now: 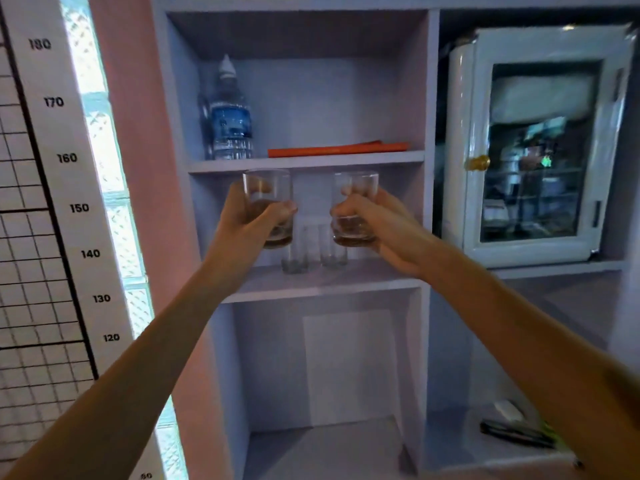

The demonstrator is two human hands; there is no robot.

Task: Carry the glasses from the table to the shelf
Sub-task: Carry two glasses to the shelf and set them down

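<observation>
I hold a clear drinking glass in each hand, raised in front of the middle compartment of a pale shelf unit (322, 284). My left hand (242, 223) grips the left glass (268, 188) around its lower half. My right hand (374, 223) grips the right glass (356, 188) the same way. Both glasses are upright and level with the compartment's opening. Behind and between them, two more clear glasses (294, 258) (333, 252) stand on the middle shelf board.
On the shelf above stand a water bottle (230, 119) at the left and a flat orange item (337, 148). A white glass-door cabinet (533, 147) fills the right side. A height chart (69, 168) hangs at the left. Dark small objects (516, 433) lie at the lower right.
</observation>
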